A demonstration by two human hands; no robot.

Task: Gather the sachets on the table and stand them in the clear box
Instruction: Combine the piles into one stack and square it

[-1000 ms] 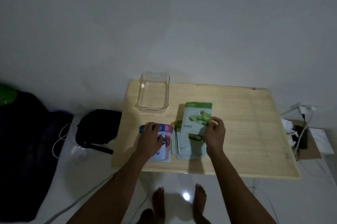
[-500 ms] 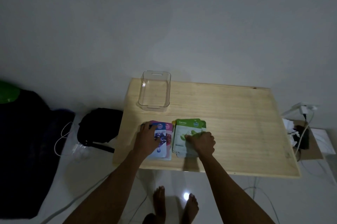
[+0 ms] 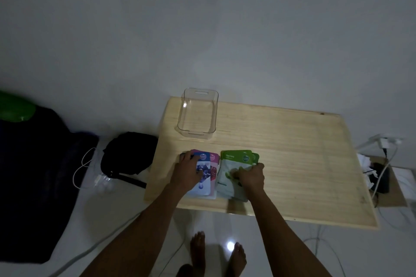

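Two small stacks of sachets lie near the front left of the wooden table (image 3: 292, 152). The blue and pink sachets (image 3: 208, 168) are under my left hand (image 3: 189, 169), which lies flat across them with fingers spread. Just to the right sit the green sachets (image 3: 234, 159); my right hand (image 3: 251, 176) presses on their lower half with fingers curled over the stack. The clear box (image 3: 198, 114) stands with nothing in it at the table's back left corner, well beyond both hands.
A black bag (image 3: 128, 152) and white cables (image 3: 85, 170) lie on the floor left of the table. A dark heap (image 3: 33, 175) fills the far left. Chargers, wires and a dark device (image 3: 380, 177) sit on the right. My bare feet (image 3: 216, 254) show below the table's front edge.
My right hand held a green sachet tilted up a second ago; that sachet now lies flat on the green stack with the hand pressing on it. My left hand stayed on the blue and pink sachets.
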